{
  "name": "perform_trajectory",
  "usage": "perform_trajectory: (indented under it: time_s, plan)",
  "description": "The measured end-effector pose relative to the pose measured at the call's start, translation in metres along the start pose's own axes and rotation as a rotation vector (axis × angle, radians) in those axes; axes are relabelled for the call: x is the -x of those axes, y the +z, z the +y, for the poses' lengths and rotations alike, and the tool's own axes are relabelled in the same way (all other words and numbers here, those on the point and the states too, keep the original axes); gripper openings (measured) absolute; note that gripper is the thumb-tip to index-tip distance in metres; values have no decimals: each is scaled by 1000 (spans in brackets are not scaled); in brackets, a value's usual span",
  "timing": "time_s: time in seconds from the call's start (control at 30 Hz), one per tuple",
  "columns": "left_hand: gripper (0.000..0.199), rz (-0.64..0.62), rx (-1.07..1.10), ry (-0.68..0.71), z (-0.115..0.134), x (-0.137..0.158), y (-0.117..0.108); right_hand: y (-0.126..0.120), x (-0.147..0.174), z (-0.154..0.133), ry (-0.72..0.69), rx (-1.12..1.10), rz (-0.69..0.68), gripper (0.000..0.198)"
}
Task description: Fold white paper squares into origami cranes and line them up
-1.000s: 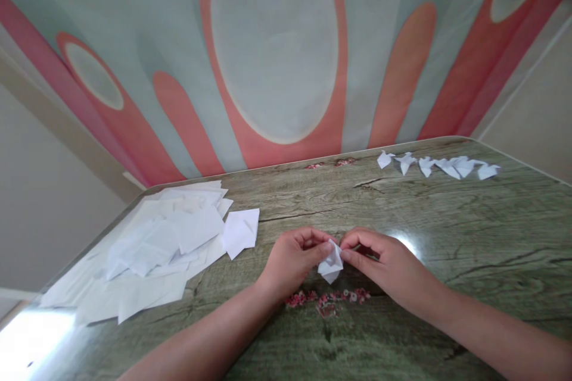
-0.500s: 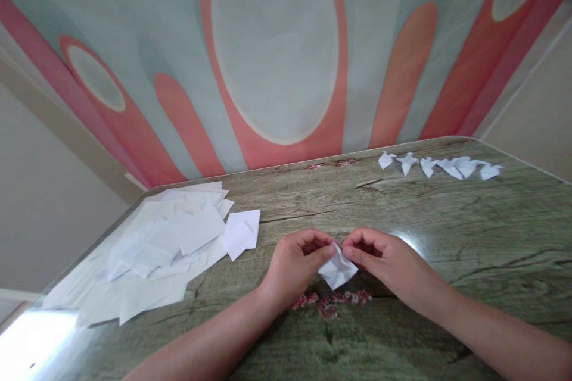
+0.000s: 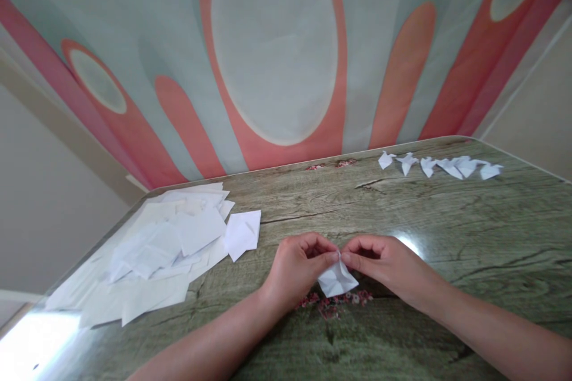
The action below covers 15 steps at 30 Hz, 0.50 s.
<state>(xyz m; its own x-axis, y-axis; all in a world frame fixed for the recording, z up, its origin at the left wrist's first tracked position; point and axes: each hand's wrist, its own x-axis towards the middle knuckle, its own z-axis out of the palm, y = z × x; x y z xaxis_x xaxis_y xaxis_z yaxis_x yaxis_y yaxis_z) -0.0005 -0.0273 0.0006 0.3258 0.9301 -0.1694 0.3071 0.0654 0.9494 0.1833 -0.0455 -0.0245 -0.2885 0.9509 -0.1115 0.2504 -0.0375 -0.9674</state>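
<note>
A small folded white paper (image 3: 336, 281) with visible creases is held just above the table, near its front middle. My left hand (image 3: 300, 262) pinches its upper left part between thumb and fingers. At the upper right of the same paper, my right hand (image 3: 374, 256) is closed in a pinch, its fingertips nearly meeting those of the left. The far ends of several fingers are tucked behind the paper and cannot be made out. Several small folded paper figures (image 3: 428, 166) stand in a row at the far right of the table.
To the left, a wide heap of white paper sheets (image 3: 154, 300) spreads over the wood-patterned table (image 3: 295, 202). A short stack of paper squares (image 3: 242, 235) lies at its right edge. Behind the table rises a wall covering (image 3: 277, 53) with coral and grey shapes.
Both hands have come slightly nearer to me with the paper. The pinching fingertips are closer together, and the paper's lower edge now looks flatter and less pointed.
</note>
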Motion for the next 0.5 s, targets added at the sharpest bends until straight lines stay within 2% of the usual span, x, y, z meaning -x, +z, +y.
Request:
perform_trajectory:
  time_s: [0.27,0.5]
  plan:
    - [24,-67,-12,50,-7,-1,0,0,-2,2,25,-19,-31,26]
    - [25,-74,-42,68,-8,-3,1,-1,-2,3,47,-30,-39,24]
